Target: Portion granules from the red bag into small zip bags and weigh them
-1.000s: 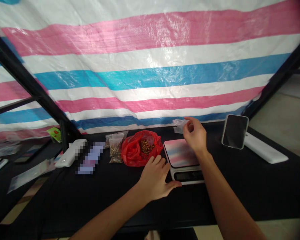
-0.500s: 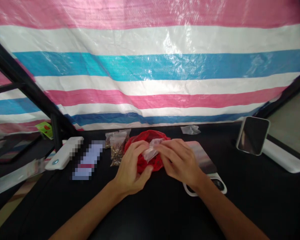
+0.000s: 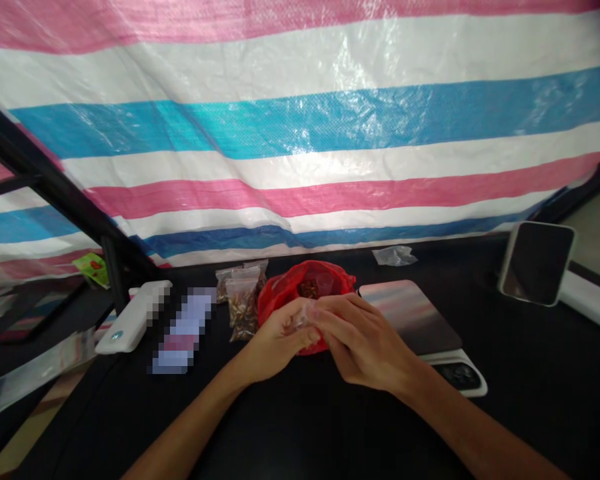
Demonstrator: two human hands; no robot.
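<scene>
My left hand (image 3: 285, 333) and my right hand (image 3: 357, 337) meet at the middle of the table, both closed on a small clear plastic bag (image 3: 304, 316). Fingers cover most of the bag, so its contents cannot be made out. Just behind and below them sits an open red plastic bag (image 3: 325, 272) with small brown pieces inside. To its left stand several filled clear zip bags (image 3: 243, 303) holding small brownish-gold pieces. A flat scale with a shiny plate (image 3: 413, 313) lies to the right, partly behind my right forearm.
A white power bank (image 3: 133, 320) and a blurred-out flat item (image 3: 185, 330) lie on the left. A clear crumpled bag (image 3: 395, 255) rests at the back. On the right a phone-like device (image 3: 539, 263) stands propped. Striped sheeting (image 3: 300, 133) hangs behind the black table (image 3: 280, 433).
My hands have drawn closer together around the small clear bag, covering more of it. More of the red bag's opening shows. The camera view has shifted and tilted slightly.
</scene>
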